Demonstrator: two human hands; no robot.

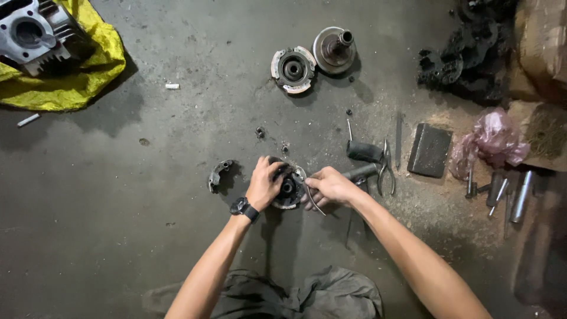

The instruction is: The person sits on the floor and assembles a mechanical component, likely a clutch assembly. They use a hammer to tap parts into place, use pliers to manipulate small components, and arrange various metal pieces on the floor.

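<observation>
Left hand [264, 183] is clamped over the round clutch assembly [289, 190] on the concrete floor [118, 195], fingers curled across its top rim. Right hand [329, 186] pinches a thin bent wire tool [315, 202] just right of the hub, its length slanting down and away toward the knees [295, 292].

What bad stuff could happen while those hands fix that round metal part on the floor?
The thin tool in the right hand might slip off the round part and poke the left hand, which holds that part close by. Small bits like the nut lie loose on the dusty floor and could get lost. The curved piece beside the left hand could be knocked away.
</observation>
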